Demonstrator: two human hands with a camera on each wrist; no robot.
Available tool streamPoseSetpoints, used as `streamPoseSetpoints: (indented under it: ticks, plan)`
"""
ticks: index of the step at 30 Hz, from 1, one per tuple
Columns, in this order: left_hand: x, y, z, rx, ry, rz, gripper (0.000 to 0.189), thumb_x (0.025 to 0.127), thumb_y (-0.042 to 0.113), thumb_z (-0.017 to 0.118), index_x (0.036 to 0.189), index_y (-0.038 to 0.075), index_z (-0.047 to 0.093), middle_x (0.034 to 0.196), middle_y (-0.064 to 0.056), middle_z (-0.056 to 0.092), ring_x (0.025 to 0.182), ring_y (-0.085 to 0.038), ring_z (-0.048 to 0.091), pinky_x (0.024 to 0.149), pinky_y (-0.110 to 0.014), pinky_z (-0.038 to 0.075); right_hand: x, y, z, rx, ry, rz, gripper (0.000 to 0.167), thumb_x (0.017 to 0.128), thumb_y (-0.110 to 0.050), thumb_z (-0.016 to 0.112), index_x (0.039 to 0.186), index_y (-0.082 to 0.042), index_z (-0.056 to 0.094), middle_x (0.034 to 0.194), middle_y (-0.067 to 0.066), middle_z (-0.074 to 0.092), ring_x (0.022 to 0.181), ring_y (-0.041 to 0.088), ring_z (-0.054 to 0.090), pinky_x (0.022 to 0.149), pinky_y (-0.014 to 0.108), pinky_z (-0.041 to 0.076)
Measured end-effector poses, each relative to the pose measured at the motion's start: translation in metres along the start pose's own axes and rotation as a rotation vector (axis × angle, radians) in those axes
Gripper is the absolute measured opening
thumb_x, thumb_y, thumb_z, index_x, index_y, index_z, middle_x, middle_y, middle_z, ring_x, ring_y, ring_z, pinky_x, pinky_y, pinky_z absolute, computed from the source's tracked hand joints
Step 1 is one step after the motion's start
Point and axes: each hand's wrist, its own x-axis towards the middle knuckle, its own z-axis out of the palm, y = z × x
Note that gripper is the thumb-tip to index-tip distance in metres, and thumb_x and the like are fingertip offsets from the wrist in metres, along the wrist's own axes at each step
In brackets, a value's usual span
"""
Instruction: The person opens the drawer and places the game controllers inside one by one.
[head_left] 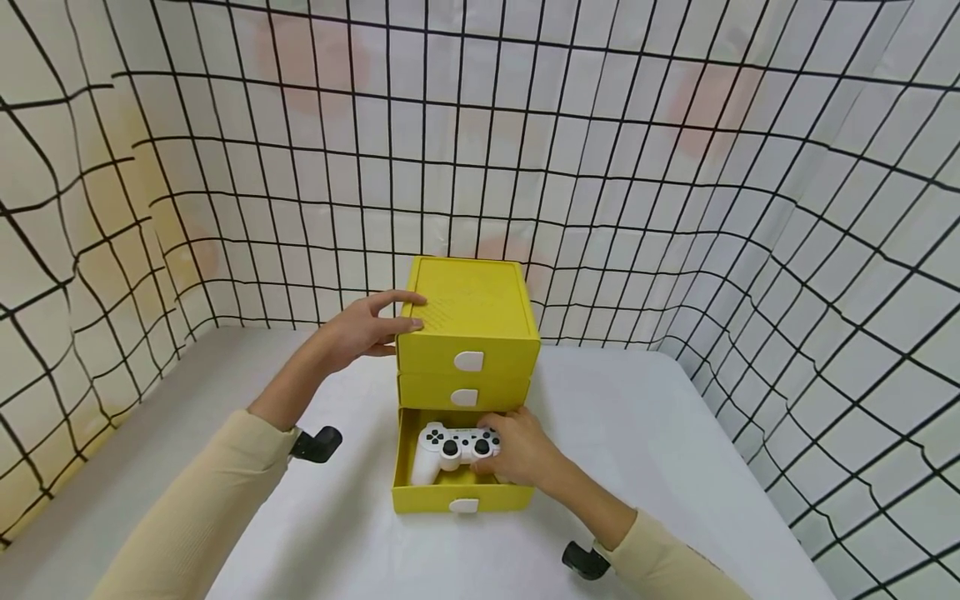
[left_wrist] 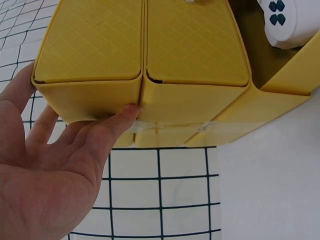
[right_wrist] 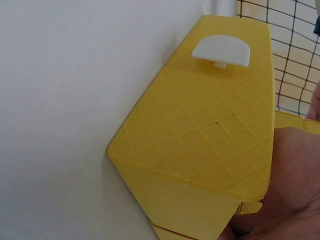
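Observation:
A small yellow drawer cabinet (head_left: 480, 296) stands on the table, its bottom drawer (head_left: 423, 500) pulled out. Inside that drawer lies a white game controller (head_left: 427, 458) with black buttons and sticks. My right hand (head_left: 525, 454) reaches in from the right and grips the controller's right end, which it partly hides. Against the cabinet's upper left edge rests my left hand (head_left: 352, 337), fingers spread over the top and side. In the left wrist view, the left hand (left_wrist: 60, 170) touches the cabinet's side wall. The drawer front (right_wrist: 200, 120) hides most of the right hand (right_wrist: 295, 175) in the right wrist view.
Two upper drawers (head_left: 427, 390) of the cabinet are closed, each with a white tab handle. A white cloth covers the table (head_left: 637, 467). Black grid netting (head_left: 600, 179) surrounds the back and sides. Each wrist carries a black camera mount (head_left: 317, 445).

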Motion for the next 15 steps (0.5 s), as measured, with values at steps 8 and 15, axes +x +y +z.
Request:
streamPoseSetpoints:
  ticks: [8,15]
  plan:
    - [0.001,-0.001,0.0,0.0,0.004,0.009,0.055,0.096,0.038,0.07,0.147,0.027,0.049,0.137,-0.013,0.062,0.119,-0.028,0.065,0.111,-0.051,0.047,-0.003,-0.001,-0.004,0.032,-0.005,0.008,0.05,0.077,-0.033,0.089,0.114,-0.006,0.071,0.109,0.009,0.071,0.106,0.029,0.055,0.096,0.046,0.044]
    - [0.0,-0.001,0.0,-0.007,0.002,0.006,0.056,0.097,0.037,0.07,0.147,0.027,0.049,0.139,-0.013,0.061,0.123,-0.029,0.064,0.112,-0.052,0.046,-0.012,-0.005,-0.02,0.109,-0.016,0.112,0.048,0.081,-0.032,0.087,0.115,-0.003,0.07,0.108,0.009,0.066,0.098,0.022,0.053,0.082,0.036,0.051]
